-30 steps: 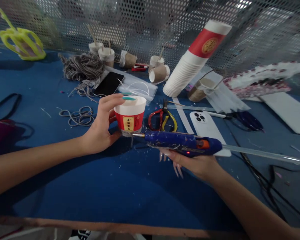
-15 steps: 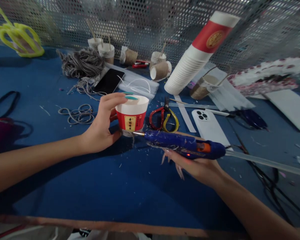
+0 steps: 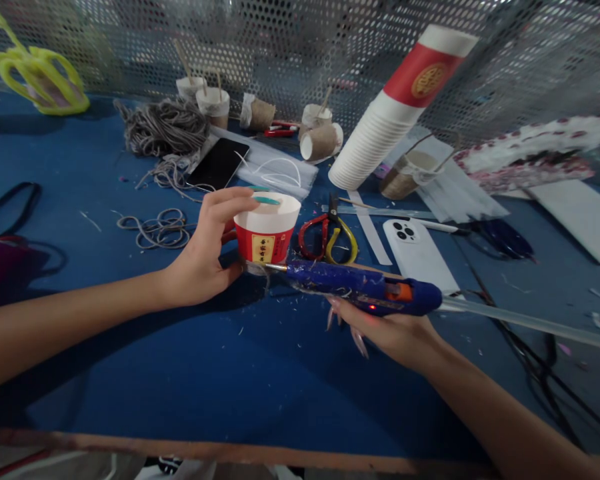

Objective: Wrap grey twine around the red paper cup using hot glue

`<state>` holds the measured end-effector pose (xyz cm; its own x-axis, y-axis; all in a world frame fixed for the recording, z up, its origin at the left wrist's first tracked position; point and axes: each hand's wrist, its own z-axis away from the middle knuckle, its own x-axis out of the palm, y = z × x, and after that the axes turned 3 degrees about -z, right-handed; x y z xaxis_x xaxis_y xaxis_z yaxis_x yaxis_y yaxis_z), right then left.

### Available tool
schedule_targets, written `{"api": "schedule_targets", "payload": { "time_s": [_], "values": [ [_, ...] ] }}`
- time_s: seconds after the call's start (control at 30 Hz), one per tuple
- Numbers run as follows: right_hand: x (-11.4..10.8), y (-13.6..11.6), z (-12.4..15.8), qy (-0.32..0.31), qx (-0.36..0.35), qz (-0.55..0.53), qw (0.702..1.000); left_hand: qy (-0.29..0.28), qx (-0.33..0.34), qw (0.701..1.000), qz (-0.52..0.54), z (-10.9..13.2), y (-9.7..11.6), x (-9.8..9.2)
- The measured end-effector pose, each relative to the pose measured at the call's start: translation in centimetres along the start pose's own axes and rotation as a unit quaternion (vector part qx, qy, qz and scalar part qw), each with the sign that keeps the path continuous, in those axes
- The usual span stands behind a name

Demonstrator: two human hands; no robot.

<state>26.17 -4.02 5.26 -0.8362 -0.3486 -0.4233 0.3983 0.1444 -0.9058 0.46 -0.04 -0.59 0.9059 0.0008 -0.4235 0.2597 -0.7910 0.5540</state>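
A red and white paper cup [image 3: 264, 235] is gripped in my left hand [image 3: 203, 250], fingers over its rim and thumb low on its side. Grey cord goes round the cup's bottom edge, with a loose end hanging there. My right hand [image 3: 395, 337] is wrapped round a blue hot glue gun [image 3: 360, 288], whose red light glows. The metal nozzle meets or nearly meets the cord at the cup's base. A clear glue stick [image 3: 525, 325] juts from the gun's back. Scissors [image 3: 331, 233] with red and yellow handles lie just behind the gun.
A tall leaning stack of paper cups [image 3: 380, 127] stands behind, near several cord-wrapped cups. Grey cord [image 3: 165, 127], a black phone [image 3: 219, 163] and a white phone [image 3: 420, 253] lie on the blue table [image 3: 180, 373]. Black cables [image 3: 525, 360] run at right.
The cup has tilted slightly and shifted a little to the right in my left hand. The glue gun has moved slightly left, its nozzle still at the cup's base.
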Motion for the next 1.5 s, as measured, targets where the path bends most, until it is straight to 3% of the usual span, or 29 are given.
{"api": "schedule_targets", "payload": {
  "time_s": [0.33,0.73,1.13,1.3,1.5],
  "values": [
    [-0.12,0.22,0.06,-0.016,0.024,0.002,1.0,-0.009,-0.013,1.0,-0.008,0.0,0.09,-0.04],
    [-0.05,0.12,0.01,-0.009,0.001,0.007,1.0,-0.011,-0.036,0.999,0.004,0.11,0.29,-0.04],
    [-0.15,-0.13,0.19,0.002,0.023,-0.002,1.0,-0.001,-0.044,0.997,0.061,0.19,-0.06,0.17],
    [-0.41,0.01,0.28,-0.032,0.048,-0.013,0.998,-0.005,-0.032,0.997,0.067,0.27,-0.29,0.14],
    [-0.01,-0.18,0.45,0.014,0.052,-0.025,0.998,-0.009,-0.021,0.998,0.053,0.25,-0.42,0.14]
  ]
}}
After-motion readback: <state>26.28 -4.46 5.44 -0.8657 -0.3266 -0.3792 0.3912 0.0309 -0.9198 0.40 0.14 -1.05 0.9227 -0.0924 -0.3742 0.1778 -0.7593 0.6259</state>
